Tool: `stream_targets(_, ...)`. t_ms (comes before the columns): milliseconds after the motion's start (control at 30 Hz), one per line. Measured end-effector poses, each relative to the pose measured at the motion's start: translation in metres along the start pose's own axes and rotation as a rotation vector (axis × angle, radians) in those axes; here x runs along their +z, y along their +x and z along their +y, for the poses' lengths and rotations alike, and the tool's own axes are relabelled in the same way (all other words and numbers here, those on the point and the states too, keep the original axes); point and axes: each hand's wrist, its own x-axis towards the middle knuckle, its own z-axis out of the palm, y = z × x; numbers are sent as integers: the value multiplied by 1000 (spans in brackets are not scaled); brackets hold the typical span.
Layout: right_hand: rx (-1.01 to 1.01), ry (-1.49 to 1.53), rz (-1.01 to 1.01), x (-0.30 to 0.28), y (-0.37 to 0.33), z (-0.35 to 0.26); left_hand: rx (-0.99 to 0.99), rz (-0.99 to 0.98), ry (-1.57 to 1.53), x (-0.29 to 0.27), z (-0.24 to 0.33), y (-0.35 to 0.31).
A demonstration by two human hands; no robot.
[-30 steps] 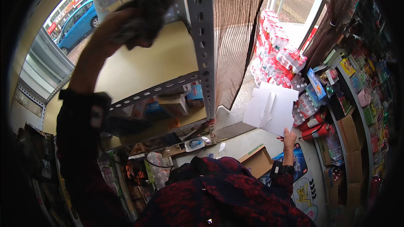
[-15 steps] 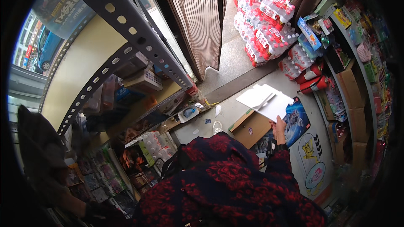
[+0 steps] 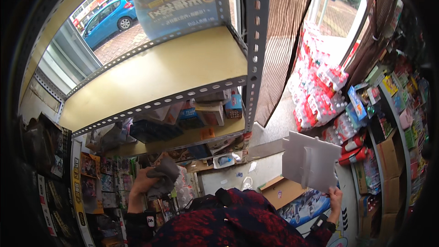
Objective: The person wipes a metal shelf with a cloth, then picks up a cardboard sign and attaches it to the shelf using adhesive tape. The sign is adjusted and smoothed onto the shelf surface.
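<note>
Left fingers (image 3: pixel 147 179): partly obscured by the grey cloth (image 3: pixel 166 174). White panel (image 3: pixel 323 163): far face hidden; the panel covers part of the cardboard box (image 3: pixel 273 194). Patterned jacket (image 3: pixel 228 224): cut off by the lower edge. Goods on the right rack (image 3: pixel 407 119): many too small to identify.

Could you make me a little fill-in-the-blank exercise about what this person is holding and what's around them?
1. The crumpled grey cloth is held in the person's ____ hand.
2. The pale flat panel is held in the ____ hand.
3. The car in the picture's upper left is ____.
4. The two cylinders near the shelving on the picture's right are ____.

Missing words: left; right; blue; red.
</note>
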Motion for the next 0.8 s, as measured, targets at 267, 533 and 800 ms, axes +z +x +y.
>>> stream_targets(267, -463, 255, -295, 49, -20, -199, 77, 17, -124, 25, 23, -2)
stream_targets(533, -892, 553, -445, 195, -18, -321, 98, -126, -403, 5, 78, -36)
stream_targets(800, -1716, -283, 134, 293, -12, -394, 802, 78, -110, -16, 156, -60)
